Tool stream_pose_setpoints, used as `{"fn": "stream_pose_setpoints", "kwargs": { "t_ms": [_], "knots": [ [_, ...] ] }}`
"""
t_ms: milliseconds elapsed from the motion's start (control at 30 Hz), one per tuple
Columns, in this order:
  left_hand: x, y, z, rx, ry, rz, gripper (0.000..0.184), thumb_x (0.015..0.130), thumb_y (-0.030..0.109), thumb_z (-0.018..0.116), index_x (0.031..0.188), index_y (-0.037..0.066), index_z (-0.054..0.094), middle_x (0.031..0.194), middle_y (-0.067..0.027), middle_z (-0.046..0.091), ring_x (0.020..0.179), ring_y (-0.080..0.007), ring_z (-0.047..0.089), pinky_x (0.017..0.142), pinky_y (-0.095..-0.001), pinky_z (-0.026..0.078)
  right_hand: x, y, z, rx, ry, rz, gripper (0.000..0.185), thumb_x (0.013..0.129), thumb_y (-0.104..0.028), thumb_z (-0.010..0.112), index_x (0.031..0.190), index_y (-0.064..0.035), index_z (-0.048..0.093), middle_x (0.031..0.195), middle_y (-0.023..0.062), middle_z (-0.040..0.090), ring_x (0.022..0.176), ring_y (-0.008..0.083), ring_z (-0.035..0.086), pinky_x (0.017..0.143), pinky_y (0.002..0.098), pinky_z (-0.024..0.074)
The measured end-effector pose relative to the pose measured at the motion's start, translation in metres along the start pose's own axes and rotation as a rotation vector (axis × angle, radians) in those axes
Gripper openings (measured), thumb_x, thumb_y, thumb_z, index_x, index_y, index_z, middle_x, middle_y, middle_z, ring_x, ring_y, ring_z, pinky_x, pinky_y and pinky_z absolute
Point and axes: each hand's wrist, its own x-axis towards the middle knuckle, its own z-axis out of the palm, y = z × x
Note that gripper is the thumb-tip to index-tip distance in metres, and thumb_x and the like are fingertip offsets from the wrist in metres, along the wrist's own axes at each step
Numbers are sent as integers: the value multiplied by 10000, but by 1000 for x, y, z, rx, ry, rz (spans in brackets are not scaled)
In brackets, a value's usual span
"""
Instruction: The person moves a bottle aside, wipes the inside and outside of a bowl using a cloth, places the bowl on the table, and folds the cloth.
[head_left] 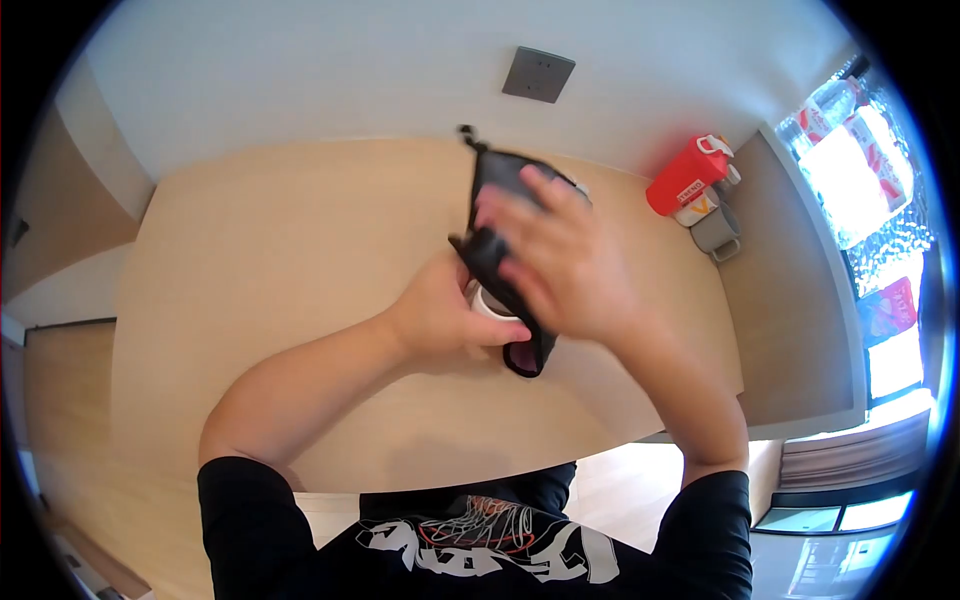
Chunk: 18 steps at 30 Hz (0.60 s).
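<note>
Item: black pouch (487,253), between the two hands, above the table (300,230). Long, narrow, creased; matt dark faces, apparently fabric or soft synthetic. A small dark knob (467,133) tips the far end, beyond the right grip; the near end, just below the left thumb, shows a dark rim and purplish inner face.

Handling: judged light, limp and prone to fold or twist; hardly fragile. Surface possibly a little slippery. Best hold: a pinch at the near rim, or a flat grasp across the middle, away from the knob.

Left grip: left hand (437,308), curled around a round piece (485,308), thumb over its pale rim. Piece smooth, seemingly stiff, against the pouch; full form hidden by hand and pouch.

Right grip: right hand (575,262), blurred, fingers spread across the pouch's upper face. Whether it pinches or merely touches, cannot be told.

Surroundings: table pale, smooth, wood-toned, beneath both grips. Beyond the right grip, to its right: red bottle (672,178), glossy, with pale loop; just beside it, grey mug (713,230), rounded, handled. Farther ahead of the grips: dark wall socket (538,74), flat, four-sided.
</note>
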Motion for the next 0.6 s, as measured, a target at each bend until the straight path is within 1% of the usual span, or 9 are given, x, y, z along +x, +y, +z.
{"fn": "stream_pose_setpoints", "kwargs": {
  "t_ms": [67, 100, 200, 233, 333, 367, 467, 500, 600],
  "knots": [
    [0, 2, -7, 175, 3, 130, 785, 679, 86, 902, 1357, 65, 506, 1260, -66, 627, 1149, -186, 610, 986, -351, 501, -9, -18, -9, 72, -89, -75, 427, 829, -159, 685, 1248, -77, 666, 1367, 51, 617, 1381, 373, 455, 1124, 527, 365],
    [0, 5, -5, 239, -9, 117, 807, 671, 84, 908, 1369, 71, 501, 1293, -61, 606, 1187, -189, 584, 992, -359, 498, -12, -17, -6, 73, -98, -91, 414, 818, -179, 698, 1223, -92, 685, 1393, 28, 597, 1396, 364, 441, 1145, 513, 340],
    [-2, 0, -3, -201, -1, -41, 818, 665, 89, 909, 1372, 66, 498, 1329, -76, 582, 1231, -193, 553, 1019, -371, 477, -7, -5, -11, 32, -134, -60, 457, 806, -196, 711, 1251, -103, 674, 1422, 28, 571, 1371, 356, 466, 1143, 515, 339],
    [-2, -2, -3, -116, 10, -42, 838, 671, 90, 901, 1391, 45, 474, 1359, -87, 559, 1256, -197, 535, 1063, -377, 442, 0, 1, -10, -1, -114, -4, 553, 807, -213, 737, 1338, -108, 622, 1434, 76, 554, 1341, 335, 494, 1131, 474, 365],
    [-1, 8, 12, -116, 78, 85, 846, 688, 89, 889, 1407, 22, 448, 1358, -91, 559, 1272, -197, 526, 1090, -380, 417, 12, 26, -8, 507, -158, 477, 650, 812, -231, 766, 1411, -97, 552, 1432, 132, 544, 1310, 307, 520, 1104, 411, 400],
    [-2, 11, 12, -118, 76, 16, 848, 704, 100, 881, 1418, 7, 432, 1359, -95, 558, 1274, -203, 529, 1085, -376, 426, 14, 31, -9, 530, -219, 542, 660, 862, -257, 752, 1453, -97, 504, 1424, 155, 546, 1300, 271, 529, 1072, 359, 428],
    [-3, 8, 8, -127, 40, -52, 827, 712, 103, 874, 1408, 7, 438, 1344, -99, 568, 1241, -206, 558, 1052, -369, 457, 14, 35, -2, 638, -200, 627, 564, 930, -248, 684, 1446, -95, 517, 1405, 134, 572, 1282, 233, 543, 1059, 351, 436],
    [-6, 13, 11, -106, 50, -119, 796, 713, 102, 873, 1377, -4, 447, 1311, -103, 584, 1196, -202, 588, 1014, -357, 486, 14, 34, -2, 656, -182, 673, 509, 945, -259, 658, 1414, -95, 546, 1405, 129, 573, 1284, 252, 542, 1057, 355, 439],
    [-4, 7, 8, -17, 77, -206, 767, 710, 103, 878, 1342, -14, 460, 1264, -104, 607, 1161, -198, 607, 987, -351, 501, 14, 25, -5, 720, -125, 819, 384, 990, -291, 579, 1316, -95, 635, 1403, 114, 579, 1289, 306, 540, 1054, 368, 450]
  ]
}}
